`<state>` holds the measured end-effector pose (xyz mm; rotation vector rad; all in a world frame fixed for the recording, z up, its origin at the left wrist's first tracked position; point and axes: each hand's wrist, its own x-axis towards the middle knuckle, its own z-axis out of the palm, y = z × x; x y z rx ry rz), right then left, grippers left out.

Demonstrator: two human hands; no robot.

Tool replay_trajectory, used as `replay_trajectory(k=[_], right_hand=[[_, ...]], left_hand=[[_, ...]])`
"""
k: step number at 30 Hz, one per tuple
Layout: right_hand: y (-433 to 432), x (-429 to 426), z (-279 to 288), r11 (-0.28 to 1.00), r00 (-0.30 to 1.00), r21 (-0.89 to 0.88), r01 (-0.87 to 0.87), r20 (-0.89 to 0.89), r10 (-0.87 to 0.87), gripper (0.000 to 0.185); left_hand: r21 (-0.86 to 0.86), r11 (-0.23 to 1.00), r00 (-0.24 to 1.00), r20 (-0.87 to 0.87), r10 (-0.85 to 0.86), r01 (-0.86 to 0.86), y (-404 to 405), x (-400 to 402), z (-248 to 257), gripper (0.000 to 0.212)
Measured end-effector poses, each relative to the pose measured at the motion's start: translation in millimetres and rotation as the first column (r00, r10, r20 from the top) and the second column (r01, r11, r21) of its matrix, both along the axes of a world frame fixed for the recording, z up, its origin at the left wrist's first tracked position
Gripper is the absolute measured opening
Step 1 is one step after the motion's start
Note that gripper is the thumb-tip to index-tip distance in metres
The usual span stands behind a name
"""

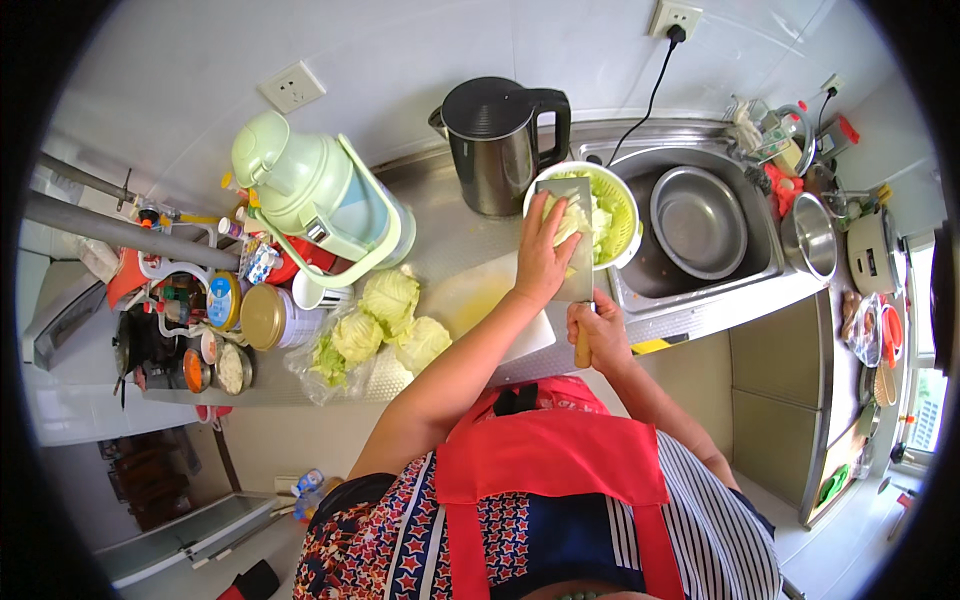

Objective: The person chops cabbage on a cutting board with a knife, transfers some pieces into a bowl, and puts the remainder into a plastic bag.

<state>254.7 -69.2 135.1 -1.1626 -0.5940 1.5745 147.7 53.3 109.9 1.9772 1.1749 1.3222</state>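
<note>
My right hand [602, 330] grips the wooden handle of a cleaver [579, 281], its wide steel blade held over the edge of a white colander [634, 251]. Against the blade, my left hand [547, 259] holds a clump of cut cabbage [572, 223], fingers spread across it. More pale green cabbage pieces [604, 225] lie inside the colander, whose inner basket is yellow-green. Partly behind my left forearm is a white cutting board [484, 289]. To its left, several cabbage heads [390, 304] rest on and beside a clear plastic bag [307, 367].
An electric kettle [491, 157] stands behind the board, and a green thermos flask [330, 202] is at the left. Right of the colander, a metal basin [699, 225] sits in the sink [769, 247]. A black power cord [651, 105] hangs down toward the sink's edge. Jars [274, 319] crowd the left counter.
</note>
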Motion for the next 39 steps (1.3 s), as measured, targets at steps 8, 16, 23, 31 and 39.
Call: replay_trajectory(k=[8,16,23,31,39], right_hand=[[12,34,10,0.962,0.962,-0.033,0.271,-0.004,-0.272,0.005],[-2,74,-5,0.952,0.936,0.018,0.306,0.179,-0.304,0.006],[-3,79,4,0.97,0.946,0.011,0.245,0.217,-0.241,0.005],[4,68,-5,0.974,0.945,-0.006,0.228,0.244,-0.22,0.003],[-13,73,16,0.986,0.979,-0.061,0.157,0.142,-0.148,0.007]], left_hand=[[0.077,0.996,0.993,-0.104,0.056,-0.048,38,63,-24,0.045],[-0.172,0.985,0.636,-0.761,-0.129,-0.005,34,63,-45,0.066],[-0.426,0.903,0.75,-0.613,-0.248,-0.05,52,62,-20,0.078],[-0.079,0.989,0.884,-0.444,-0.149,0.127,12,74,6,0.069],[-0.205,0.94,0.831,-0.443,-0.337,0.272,7,77,-12,0.096]])
